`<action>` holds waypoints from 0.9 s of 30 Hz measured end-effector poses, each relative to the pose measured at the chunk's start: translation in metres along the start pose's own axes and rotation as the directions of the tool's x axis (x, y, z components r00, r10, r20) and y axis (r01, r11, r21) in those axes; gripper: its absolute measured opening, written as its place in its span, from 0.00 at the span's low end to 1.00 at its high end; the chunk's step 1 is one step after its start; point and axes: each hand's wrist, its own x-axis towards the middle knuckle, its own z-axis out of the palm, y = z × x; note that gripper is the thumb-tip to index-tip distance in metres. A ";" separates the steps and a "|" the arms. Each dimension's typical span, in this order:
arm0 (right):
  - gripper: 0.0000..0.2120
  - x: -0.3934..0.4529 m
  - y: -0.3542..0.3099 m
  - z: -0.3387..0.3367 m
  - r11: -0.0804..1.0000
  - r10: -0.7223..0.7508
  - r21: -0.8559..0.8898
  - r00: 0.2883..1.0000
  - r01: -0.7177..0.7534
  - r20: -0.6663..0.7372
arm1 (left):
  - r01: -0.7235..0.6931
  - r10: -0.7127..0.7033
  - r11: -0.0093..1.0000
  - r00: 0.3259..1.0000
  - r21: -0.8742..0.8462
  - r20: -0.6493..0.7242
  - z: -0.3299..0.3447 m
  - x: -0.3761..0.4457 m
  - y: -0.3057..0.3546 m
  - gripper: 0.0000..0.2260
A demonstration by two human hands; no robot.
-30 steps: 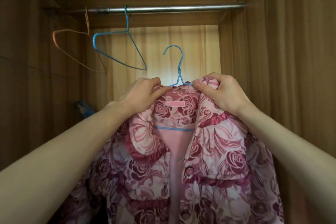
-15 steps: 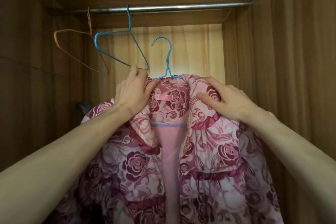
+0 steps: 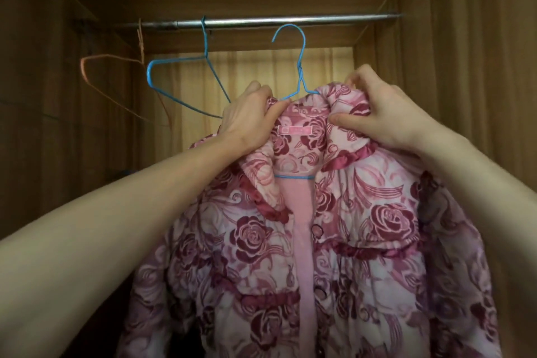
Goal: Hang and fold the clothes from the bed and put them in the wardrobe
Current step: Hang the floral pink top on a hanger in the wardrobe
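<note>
Rail [image 3: 261, 21] bare from blue hanger [image 3: 186, 81] rightward to right wall [image 3: 465, 96]; room there for a hook. Held hanger [image 3: 293, 49] hook just below rail, in that gap. Left stretch crowded: blue hanger, then orange hanger [image 3: 116, 84] near left wall [image 3: 43, 96]. Jacket [image 3: 334, 241] fills lower opening.

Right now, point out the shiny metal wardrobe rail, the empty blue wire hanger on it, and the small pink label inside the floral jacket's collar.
metal wardrobe rail [image 3: 334, 19], head view, bare middle stretch.
empty blue wire hanger [image 3: 148, 76], head view, left bend.
pink label [image 3: 294, 131], head view, label's centre.
</note>
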 end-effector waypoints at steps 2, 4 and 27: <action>0.23 0.014 -0.003 -0.018 0.997 -0.006 -0.080 0.999 0.002 -0.049 | -0.005 0.005 1.000 1.000 -0.001 -0.013 -0.001 0.024 0.006 0.20; 0.25 0.027 -0.008 -0.037 0.985 0.023 -0.168 0.991 -0.046 -0.135 | 0.005 -0.006 1.000 0.999 -0.016 -0.053 0.000 0.043 0.013 0.19; 0.09 0.062 0.012 -0.080 0.838 0.186 -0.396 0.877 -0.377 -0.443 | 0.080 -0.073 0.942 0.997 -0.325 0.032 0.097 0.060 0.077 0.31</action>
